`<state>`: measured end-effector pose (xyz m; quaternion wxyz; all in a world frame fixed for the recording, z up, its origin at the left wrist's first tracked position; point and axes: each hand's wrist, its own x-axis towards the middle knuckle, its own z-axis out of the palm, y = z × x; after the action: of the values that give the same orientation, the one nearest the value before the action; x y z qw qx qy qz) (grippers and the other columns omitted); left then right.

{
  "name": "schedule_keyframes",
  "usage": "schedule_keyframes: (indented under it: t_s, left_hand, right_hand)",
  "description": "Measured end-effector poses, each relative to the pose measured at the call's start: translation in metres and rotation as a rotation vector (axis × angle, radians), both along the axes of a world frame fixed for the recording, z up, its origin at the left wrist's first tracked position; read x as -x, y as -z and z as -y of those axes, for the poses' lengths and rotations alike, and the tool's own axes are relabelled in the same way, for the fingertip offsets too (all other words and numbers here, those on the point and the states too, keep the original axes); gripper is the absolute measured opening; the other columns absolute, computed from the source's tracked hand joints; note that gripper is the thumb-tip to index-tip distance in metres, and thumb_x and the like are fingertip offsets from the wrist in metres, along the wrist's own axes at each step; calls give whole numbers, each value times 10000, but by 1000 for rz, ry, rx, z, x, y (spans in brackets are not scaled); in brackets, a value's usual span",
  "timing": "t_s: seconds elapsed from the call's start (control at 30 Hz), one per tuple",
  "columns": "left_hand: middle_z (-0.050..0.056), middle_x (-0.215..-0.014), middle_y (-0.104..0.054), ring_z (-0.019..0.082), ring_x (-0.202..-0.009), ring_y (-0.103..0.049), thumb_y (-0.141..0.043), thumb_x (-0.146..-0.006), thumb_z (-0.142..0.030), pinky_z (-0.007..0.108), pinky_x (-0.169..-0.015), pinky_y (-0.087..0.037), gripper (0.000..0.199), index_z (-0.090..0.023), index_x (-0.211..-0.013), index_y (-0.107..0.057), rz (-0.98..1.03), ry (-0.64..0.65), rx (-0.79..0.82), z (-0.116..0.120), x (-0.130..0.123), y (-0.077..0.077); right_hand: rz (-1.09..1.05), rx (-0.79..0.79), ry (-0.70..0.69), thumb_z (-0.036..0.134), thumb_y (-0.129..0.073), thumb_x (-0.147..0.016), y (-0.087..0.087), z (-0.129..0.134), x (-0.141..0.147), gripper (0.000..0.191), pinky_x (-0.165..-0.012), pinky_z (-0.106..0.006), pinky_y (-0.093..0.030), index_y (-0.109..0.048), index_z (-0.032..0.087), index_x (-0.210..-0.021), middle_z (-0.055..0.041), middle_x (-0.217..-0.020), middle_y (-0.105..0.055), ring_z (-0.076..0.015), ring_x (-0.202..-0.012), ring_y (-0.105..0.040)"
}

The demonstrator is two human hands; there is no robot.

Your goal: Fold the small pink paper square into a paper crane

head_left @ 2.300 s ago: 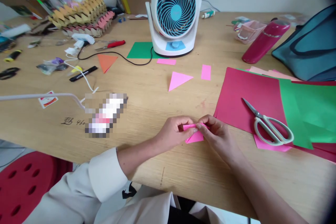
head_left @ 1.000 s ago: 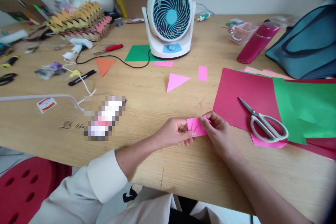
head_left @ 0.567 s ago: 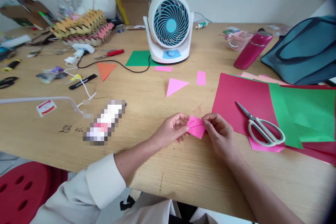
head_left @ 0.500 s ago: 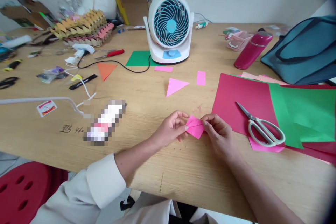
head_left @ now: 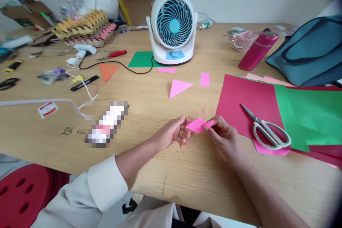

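While the right hand (head_left: 227, 140) pinches a small folded pink paper (head_left: 196, 125) between thumb and fingers, the left hand (head_left: 169, 133) sits at its other end, thumb and fingers apart, not clamped; whether a fingertip touches the paper, cannot tell. Paper held just above the table (head_left: 149, 185), between the two hands.

Progress, as judged: creasing begun, at least one fold made; the part by the right thumb stands off as a raised flap, not pressed flat. Flattening that flap looks left over; final shape and number of folds cannot be told.

Lie of the paper: long axis roughly crosswise, hand to hand. One sharp corner points at the left fingers; flap end points right, slightly up and away.

Right of the grip: scissors (head_left: 257, 119), blades shut, tips pointing away and leftward, lying on a red sheet (head_left: 248, 94). Beyond the grip: loose pink triangle (head_left: 178, 88), then a small pink rectangle (head_left: 205, 79) and a pink strip (head_left: 167, 70), all untouched. Farthest out, a fan (head_left: 174, 25) facing the hands.
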<state>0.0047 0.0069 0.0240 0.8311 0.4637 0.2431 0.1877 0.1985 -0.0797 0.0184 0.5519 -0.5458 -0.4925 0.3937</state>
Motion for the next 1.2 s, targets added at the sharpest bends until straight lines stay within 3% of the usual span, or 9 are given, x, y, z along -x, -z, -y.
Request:
schedule_keyframes:
  t_s: [0.13, 0.23, 0.33, 0.43, 0.53, 0.73, 1.0, 1.2]
  left_hand:
    - [-10, -734, -551, 76, -565, -457, -629, -872, -559, 195, -502, -405, 477, -141, -1101, -656, -195, -57, -404, 4, 1, -4]
    - [39, -876, -644, 100, -702, -536, -716, -826, -452, 207, -618, -425, 371, -134, -1015, -684, -218, -157, -546, 7, -2, -2]
    - [10, -781, -625, 97, -664, -514, -695, -835, -411, 212, -615, -396, 306, -134, -962, -672, -219, -169, -533, 8, -5, 1]
    - [-40, -633, -507, 75, -564, -410, -681, -834, -399, 203, -540, -304, 266, -139, -825, -627, -285, -170, -538, 7, -4, 2]
    - [-54, -605, -440, 70, -553, -368, -675, -830, -378, 203, -528, -259, 270, -148, -735, -570, -336, -173, -576, 6, -3, 5]
    - [-34, -679, -499, 78, -603, -402, -655, -827, -344, 197, -562, -300, 208, -142, -797, -614, -342, -164, -605, 4, -2, 6]
    - [-30, -717, -537, 83, -631, -467, -613, -849, -277, 191, -582, -352, 137, -152, -797, -600, -378, -187, -630, 5, -2, 1]
    - [-4, -807, -627, 101, -710, -549, -604, -837, -213, 203, -661, -419, 71, -150, -858, -631, -370, -208, -670, 5, -3, 3]
  right_hand:
    - [-54, 40, -44, 408, -701, -878, 3, -1, 1, 190, -676, -275, -445, -667, 222, -853, -15, -793, -628, -151, -738, -560]
    - [-83, 58, -97, 411, -688, -889, 6, 0, 5, 191, -660, -268, -449, -666, 221, -873, -9, -781, -633, -143, -718, -559]
    - [-101, 63, -137, 409, -689, -890, 9, 0, 7, 188, -673, -265, -460, -659, 225, -905, -8, -806, -640, -141, -733, -564]
    - [-115, 57, -151, 412, -693, -886, 11, -1, 8, 206, -690, -274, -478, -639, 234, -975, -14, -853, -641, -150, -768, -575]
    - [-116, 39, -127, 397, -692, -888, 9, -1, 9, 238, -692, -281, -485, -611, 252, -1059, -17, -894, -628, -154, -794, -571]
    - [-49, -7, -97, 348, -667, -914, 5, 1, 8, 141, -675, -280, -462, -595, 243, -976, -9, -854, -600, -139, -747, -538]
    - [268, -3, -149, 275, -618, -935, -1, 5, 4, 39, -671, -282, -464, -626, 237, -937, -30, -912, -591, -148, -777, -566]
    - [384, -40, -153, 209, -570, -936, -6, 3, 6, 75, -634, -281, -451, -623, 220, -884, -42, -882, -583, -151, -748, -555]
